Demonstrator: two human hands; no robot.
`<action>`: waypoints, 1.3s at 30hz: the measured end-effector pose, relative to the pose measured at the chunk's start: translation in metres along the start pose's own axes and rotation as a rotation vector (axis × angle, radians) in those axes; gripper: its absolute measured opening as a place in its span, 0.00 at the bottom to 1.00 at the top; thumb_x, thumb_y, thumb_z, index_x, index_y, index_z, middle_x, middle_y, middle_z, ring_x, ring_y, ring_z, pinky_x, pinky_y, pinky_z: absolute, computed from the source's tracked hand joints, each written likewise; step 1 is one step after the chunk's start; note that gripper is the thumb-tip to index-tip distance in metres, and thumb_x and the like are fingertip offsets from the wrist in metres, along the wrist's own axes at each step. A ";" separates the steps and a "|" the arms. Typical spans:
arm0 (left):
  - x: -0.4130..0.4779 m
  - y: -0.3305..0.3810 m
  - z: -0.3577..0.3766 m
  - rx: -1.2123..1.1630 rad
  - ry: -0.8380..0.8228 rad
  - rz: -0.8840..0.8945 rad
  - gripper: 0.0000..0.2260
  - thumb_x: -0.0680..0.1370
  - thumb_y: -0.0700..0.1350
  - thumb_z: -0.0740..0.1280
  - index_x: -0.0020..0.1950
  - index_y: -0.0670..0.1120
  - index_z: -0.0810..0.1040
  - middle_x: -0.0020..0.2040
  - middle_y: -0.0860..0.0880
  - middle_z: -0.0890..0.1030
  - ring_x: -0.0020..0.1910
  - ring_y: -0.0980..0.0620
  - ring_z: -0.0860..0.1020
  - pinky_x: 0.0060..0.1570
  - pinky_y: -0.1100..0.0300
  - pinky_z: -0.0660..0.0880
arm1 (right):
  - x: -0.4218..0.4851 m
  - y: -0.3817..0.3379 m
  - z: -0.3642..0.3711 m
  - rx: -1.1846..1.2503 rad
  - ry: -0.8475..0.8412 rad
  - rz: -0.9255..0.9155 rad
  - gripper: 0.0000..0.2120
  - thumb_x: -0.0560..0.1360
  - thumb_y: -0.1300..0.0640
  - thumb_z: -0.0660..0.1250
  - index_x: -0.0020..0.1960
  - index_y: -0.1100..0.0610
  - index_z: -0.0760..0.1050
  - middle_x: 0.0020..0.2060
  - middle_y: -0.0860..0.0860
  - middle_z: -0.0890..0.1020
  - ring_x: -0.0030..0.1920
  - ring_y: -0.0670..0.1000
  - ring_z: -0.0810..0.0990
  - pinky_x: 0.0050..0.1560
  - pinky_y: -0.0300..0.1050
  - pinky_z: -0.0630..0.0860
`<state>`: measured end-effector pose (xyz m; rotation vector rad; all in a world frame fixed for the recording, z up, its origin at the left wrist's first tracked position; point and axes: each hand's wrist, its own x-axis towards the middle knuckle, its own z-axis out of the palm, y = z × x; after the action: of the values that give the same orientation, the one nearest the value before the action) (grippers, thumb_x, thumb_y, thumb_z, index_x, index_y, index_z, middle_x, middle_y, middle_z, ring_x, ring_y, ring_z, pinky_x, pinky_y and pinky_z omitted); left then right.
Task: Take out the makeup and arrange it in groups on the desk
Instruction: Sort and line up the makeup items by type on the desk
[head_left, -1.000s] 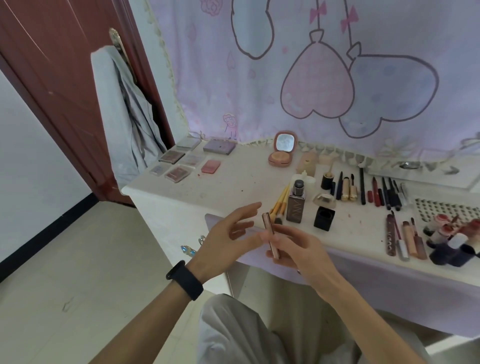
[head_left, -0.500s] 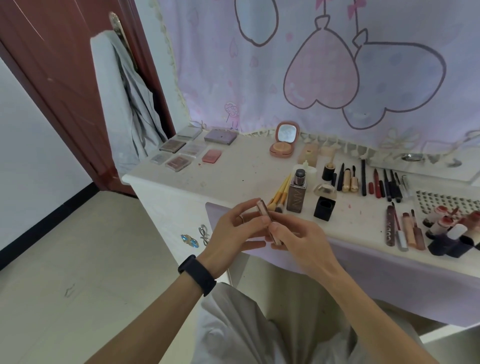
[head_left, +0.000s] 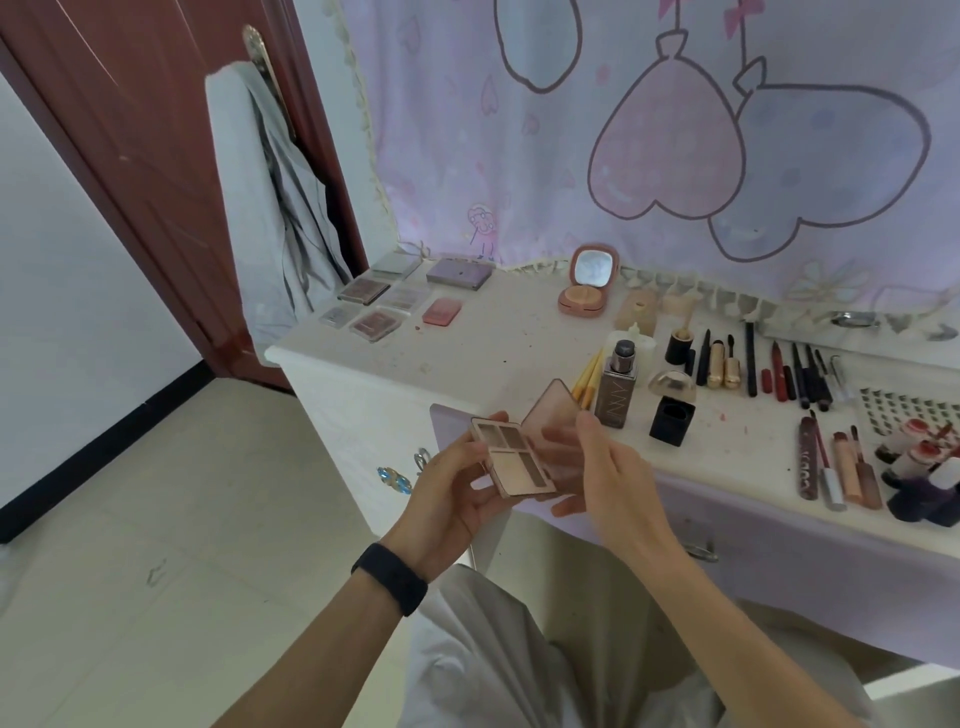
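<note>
A pink powder palette (head_left: 511, 460) with several beige and brown pans lies open in front of the white desk (head_left: 483, 343). My left hand (head_left: 457, 499) grips its base from below. My right hand (head_left: 608, 467) holds the translucent pink lid (head_left: 550, 421), tilted up and back. On the desk, flat palettes (head_left: 374, 306) sit grouped at the back left, an open round compact (head_left: 584, 288) stands at the back middle, and pencils and mascaras (head_left: 779, 371) lie in a row to the right.
Yellow-handled brushes (head_left: 587, 379), a foundation bottle (head_left: 615, 392) and a black cube (head_left: 671, 418) stand near my hands. Lip tubes (head_left: 831, 467) and dark bottles (head_left: 919, 493) line the right edge. A grey garment (head_left: 270, 208) hangs on the door at left. Lilac cloth covers the wall.
The palette was held shut and edge-on between both hands; now it is flipped open, my right hand lifting the lid. The view moved closer to the desk.
</note>
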<state>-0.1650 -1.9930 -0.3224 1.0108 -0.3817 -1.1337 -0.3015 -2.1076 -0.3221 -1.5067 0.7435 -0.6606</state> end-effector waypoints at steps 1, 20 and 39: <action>0.000 0.001 -0.004 -0.036 0.007 -0.014 0.23 0.70 0.48 0.72 0.64 0.47 0.81 0.61 0.40 0.82 0.56 0.40 0.81 0.53 0.51 0.81 | 0.001 -0.001 0.002 0.044 -0.022 0.045 0.29 0.75 0.26 0.56 0.53 0.46 0.83 0.43 0.48 0.88 0.38 0.54 0.88 0.33 0.42 0.82; 0.009 0.062 -0.033 1.410 -0.092 0.038 0.43 0.66 0.57 0.80 0.77 0.56 0.64 0.65 0.58 0.71 0.65 0.57 0.72 0.64 0.60 0.72 | 0.022 -0.003 0.032 0.330 -0.124 0.330 0.25 0.83 0.37 0.57 0.52 0.53 0.85 0.46 0.57 0.88 0.44 0.58 0.88 0.39 0.45 0.83; 0.072 0.070 -0.012 1.485 0.188 0.134 0.44 0.61 0.62 0.77 0.74 0.50 0.67 0.62 0.49 0.77 0.60 0.48 0.75 0.61 0.51 0.75 | -0.024 0.022 -0.036 -0.716 0.243 -0.345 0.11 0.77 0.55 0.71 0.58 0.51 0.80 0.46 0.39 0.77 0.45 0.41 0.78 0.44 0.30 0.72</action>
<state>-0.0865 -2.0463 -0.2868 2.2901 -1.1872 -0.4748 -0.3462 -2.1122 -0.3406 -2.2705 0.9755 -0.9011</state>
